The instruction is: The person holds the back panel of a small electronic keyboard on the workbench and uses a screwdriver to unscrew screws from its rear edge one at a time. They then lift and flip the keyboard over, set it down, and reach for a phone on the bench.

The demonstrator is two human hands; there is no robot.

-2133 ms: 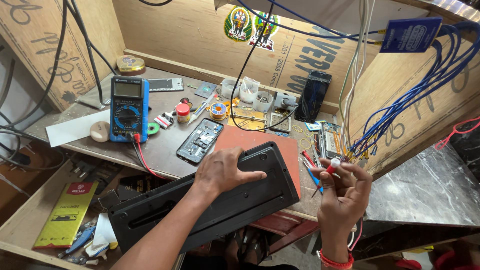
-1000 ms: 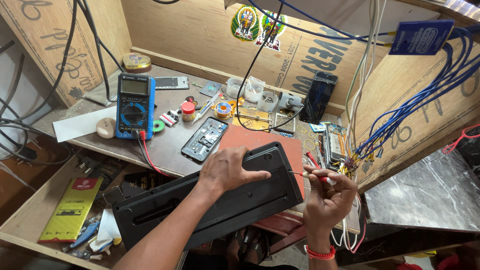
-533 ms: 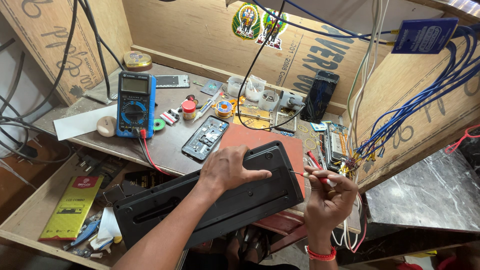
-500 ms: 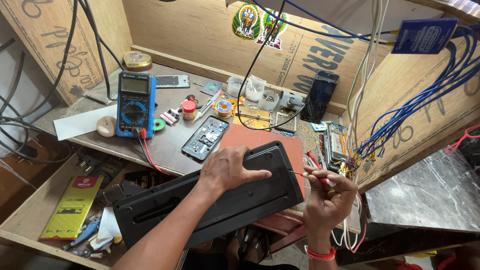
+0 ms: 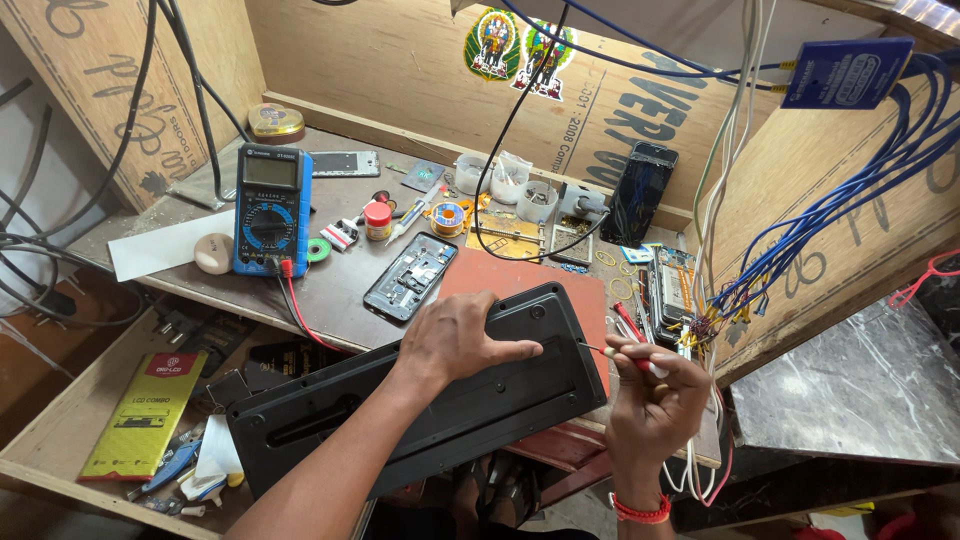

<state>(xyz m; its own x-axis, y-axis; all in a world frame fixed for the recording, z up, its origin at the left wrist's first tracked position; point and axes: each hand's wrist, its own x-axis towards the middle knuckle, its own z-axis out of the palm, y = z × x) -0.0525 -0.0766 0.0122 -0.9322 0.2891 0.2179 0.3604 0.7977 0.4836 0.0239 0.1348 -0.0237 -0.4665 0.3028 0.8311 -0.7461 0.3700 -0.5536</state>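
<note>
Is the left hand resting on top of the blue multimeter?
No, the left hand lies flat on the long black device, while the blue multimeter sits apart, farther back on the bench.

The long black casing point(image 5: 420, 410) under the left hand point(image 5: 460, 335) is showing matt, smooth plastic, slightly dusty. The screwdriver point(image 5: 625, 358) in the right hand point(image 5: 650, 410) is showing a thin bright metal shaft and a red and white plastic grip. The bench point(image 5: 330, 285) is looking like dull grey, scuffed board, and the walls point(image 5: 390, 70) around it are showing rough raw plywood. The multimeter point(image 5: 271, 210) is wearing a blue rubbery jacket. The mat point(image 5: 520, 275) is looking matt red-brown.
</note>
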